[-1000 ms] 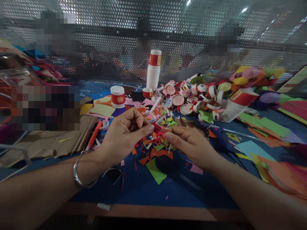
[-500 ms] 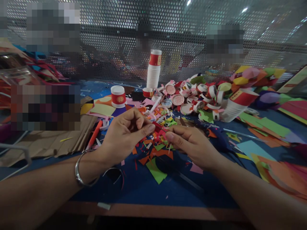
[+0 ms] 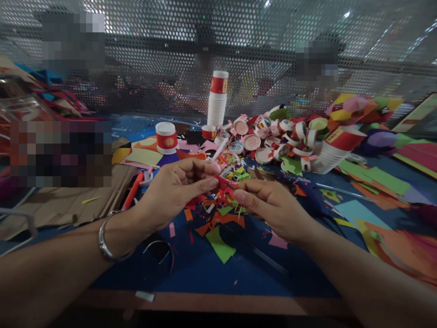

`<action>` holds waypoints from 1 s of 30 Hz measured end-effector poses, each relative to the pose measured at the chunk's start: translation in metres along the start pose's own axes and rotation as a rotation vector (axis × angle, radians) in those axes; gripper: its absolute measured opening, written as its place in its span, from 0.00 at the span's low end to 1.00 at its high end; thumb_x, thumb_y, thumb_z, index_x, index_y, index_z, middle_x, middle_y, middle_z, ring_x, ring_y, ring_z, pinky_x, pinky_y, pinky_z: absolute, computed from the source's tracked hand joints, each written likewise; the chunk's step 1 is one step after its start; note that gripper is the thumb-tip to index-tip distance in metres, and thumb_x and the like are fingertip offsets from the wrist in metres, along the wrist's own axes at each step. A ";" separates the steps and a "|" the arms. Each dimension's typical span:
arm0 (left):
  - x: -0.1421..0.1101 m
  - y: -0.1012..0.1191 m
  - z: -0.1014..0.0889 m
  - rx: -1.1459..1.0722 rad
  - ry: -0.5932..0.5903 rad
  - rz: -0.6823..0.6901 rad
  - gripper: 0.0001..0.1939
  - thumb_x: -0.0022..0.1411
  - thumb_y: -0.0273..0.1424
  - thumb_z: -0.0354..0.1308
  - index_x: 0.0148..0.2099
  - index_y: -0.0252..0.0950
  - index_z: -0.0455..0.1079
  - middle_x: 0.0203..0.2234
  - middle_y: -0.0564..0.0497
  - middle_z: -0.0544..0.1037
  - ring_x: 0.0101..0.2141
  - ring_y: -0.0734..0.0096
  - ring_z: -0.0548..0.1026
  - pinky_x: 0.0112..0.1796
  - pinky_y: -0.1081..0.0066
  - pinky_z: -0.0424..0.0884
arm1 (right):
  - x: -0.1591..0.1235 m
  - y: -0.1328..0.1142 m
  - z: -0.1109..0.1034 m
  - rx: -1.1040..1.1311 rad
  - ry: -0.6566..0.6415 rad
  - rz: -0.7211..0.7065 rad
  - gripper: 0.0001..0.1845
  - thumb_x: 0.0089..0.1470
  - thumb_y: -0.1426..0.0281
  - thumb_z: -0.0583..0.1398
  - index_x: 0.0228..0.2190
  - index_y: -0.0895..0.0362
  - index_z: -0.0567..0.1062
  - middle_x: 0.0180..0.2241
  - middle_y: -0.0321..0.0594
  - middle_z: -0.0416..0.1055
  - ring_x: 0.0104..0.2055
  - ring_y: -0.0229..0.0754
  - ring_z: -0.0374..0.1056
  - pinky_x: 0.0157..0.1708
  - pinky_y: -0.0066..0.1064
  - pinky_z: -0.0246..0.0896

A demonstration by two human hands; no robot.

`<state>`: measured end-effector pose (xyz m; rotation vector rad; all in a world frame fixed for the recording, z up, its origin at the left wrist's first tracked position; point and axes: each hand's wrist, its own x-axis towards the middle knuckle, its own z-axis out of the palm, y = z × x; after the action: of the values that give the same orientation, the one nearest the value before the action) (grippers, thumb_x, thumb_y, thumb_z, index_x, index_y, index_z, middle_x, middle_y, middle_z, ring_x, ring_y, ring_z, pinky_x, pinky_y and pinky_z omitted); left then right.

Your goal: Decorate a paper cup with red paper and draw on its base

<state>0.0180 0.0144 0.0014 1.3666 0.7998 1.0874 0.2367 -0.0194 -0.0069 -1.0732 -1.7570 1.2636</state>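
My left hand (image 3: 177,193), with a silver bangle (image 3: 104,241) at its wrist, is closed in a pinch on one end of a narrow red paper strip (image 3: 224,182). At the strip's other end, the thumb and forefinger of my right hand (image 3: 268,205) are pressed together; a thin dark edge shows at their tips. Both hands hover over a heap of paper scraps (image 3: 225,218) in many colours. A green paper piece (image 3: 220,243) lies on the blue table (image 3: 205,278) below them.
Behind the hands stand a tall stack of paper cups (image 3: 216,105) and a single red-and-white cup (image 3: 166,138). Cut cup bottoms (image 3: 251,142) are piled at centre right, beside a leaning cup stack (image 3: 334,150). On the left lie cardboard (image 3: 92,200) and an orange marker (image 3: 133,190).
My left hand has shifted slightly, and more of the red strip shows between the fingertips. My right hand stays almost where it was. The view has drifted a little.
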 end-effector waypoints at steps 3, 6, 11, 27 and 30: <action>0.001 0.001 -0.001 0.002 -0.013 -0.038 0.05 0.56 0.26 0.71 0.35 0.34 0.79 0.28 0.53 0.79 0.28 0.78 0.76 0.32 0.77 0.74 | 0.000 -0.001 -0.001 -0.005 0.000 0.003 0.25 0.64 0.52 0.60 0.24 0.55 0.64 0.20 0.27 0.49 0.22 0.31 0.42 0.21 0.29 0.37; 0.002 0.002 -0.001 0.004 -0.035 -0.043 0.04 0.56 0.26 0.70 0.34 0.34 0.79 0.27 0.54 0.79 0.28 0.78 0.76 0.32 0.78 0.73 | 0.001 0.000 -0.001 0.013 -0.012 0.011 0.25 0.63 0.51 0.60 0.24 0.55 0.64 0.20 0.26 0.49 0.21 0.31 0.42 0.20 0.29 0.36; 0.003 0.005 0.000 0.038 -0.055 -0.028 0.03 0.57 0.23 0.68 0.33 0.34 0.78 0.26 0.54 0.78 0.26 0.78 0.75 0.30 0.78 0.73 | 0.000 0.002 -0.002 0.009 -0.030 0.013 0.26 0.64 0.51 0.60 0.23 0.55 0.63 0.20 0.26 0.48 0.21 0.31 0.43 0.20 0.29 0.36; 0.004 0.003 -0.004 0.078 0.037 0.008 0.04 0.56 0.25 0.70 0.35 0.34 0.78 0.28 0.54 0.79 0.28 0.79 0.75 0.31 0.79 0.71 | 0.000 0.006 -0.004 -0.088 0.003 0.046 0.26 0.63 0.48 0.58 0.25 0.55 0.65 0.21 0.27 0.48 0.23 0.32 0.43 0.21 0.31 0.36; 0.004 0.003 -0.004 0.077 0.033 0.007 0.04 0.56 0.25 0.70 0.35 0.35 0.78 0.28 0.54 0.79 0.28 0.78 0.74 0.30 0.77 0.71 | 0.000 0.005 -0.004 -0.104 0.004 0.034 0.27 0.63 0.48 0.58 0.24 0.55 0.65 0.21 0.28 0.49 0.23 0.33 0.44 0.22 0.31 0.36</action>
<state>0.0152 0.0189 0.0042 1.4196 0.8692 1.0970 0.2410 -0.0169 -0.0105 -1.1678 -1.8256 1.2013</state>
